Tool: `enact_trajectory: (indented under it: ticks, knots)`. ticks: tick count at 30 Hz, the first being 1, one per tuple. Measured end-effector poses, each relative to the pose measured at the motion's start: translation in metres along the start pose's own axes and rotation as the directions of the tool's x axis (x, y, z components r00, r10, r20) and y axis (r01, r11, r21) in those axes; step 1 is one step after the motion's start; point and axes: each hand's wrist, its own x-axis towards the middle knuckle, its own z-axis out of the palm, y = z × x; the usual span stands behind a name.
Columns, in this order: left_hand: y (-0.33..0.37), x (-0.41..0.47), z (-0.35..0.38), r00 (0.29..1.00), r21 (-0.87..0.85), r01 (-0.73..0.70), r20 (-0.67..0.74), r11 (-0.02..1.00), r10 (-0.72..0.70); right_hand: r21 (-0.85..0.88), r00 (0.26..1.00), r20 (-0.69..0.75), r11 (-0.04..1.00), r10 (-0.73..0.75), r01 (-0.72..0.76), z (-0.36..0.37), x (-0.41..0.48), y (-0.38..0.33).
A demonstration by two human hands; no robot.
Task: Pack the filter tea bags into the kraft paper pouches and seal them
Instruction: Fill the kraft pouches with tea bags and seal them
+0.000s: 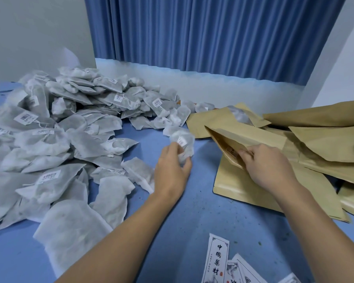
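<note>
- The fingers [187, 163] of the left hand [171, 168] pinched a single tea bag [183, 142], held just above the middle of the counter [192, 211].
- The right hand [268, 166] gripped a kraft pouch [233, 137], its fingers curled over the lip of what looked like the open mouth; the pouch sat tilted on the stack of pouches [325, 144] at the right edge.
- The heap of tea bags [59, 129] covered the left side of the counter.
- The step appeared to be loading. To do it well, the right hand would spread the mouth wide and turn it toward the bag. The left would feed the bag in corner first, tag and string tucked in, clear of the seal strip.
- Printed labels [218, 260] lay at the near edge.
</note>
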Motion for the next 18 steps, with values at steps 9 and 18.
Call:
enact_trajectory:
  ticks: [9, 18]
  knots:
    - [0.051, -0.027, 0.022, 0.687, 0.054, -0.721, -0.079, 0.691, 0.723, -0.078, 1.0, 0.022, 0.997, -0.017, 0.018, -0.004, -0.003, -0.001]
    - [0.078, -0.004, 0.051, 0.858, 0.012, -0.321, 0.427, 0.947, 0.286, 0.047, 0.997, 0.0, 0.996, -0.075, 0.075, -0.015, 0.002, 0.001]
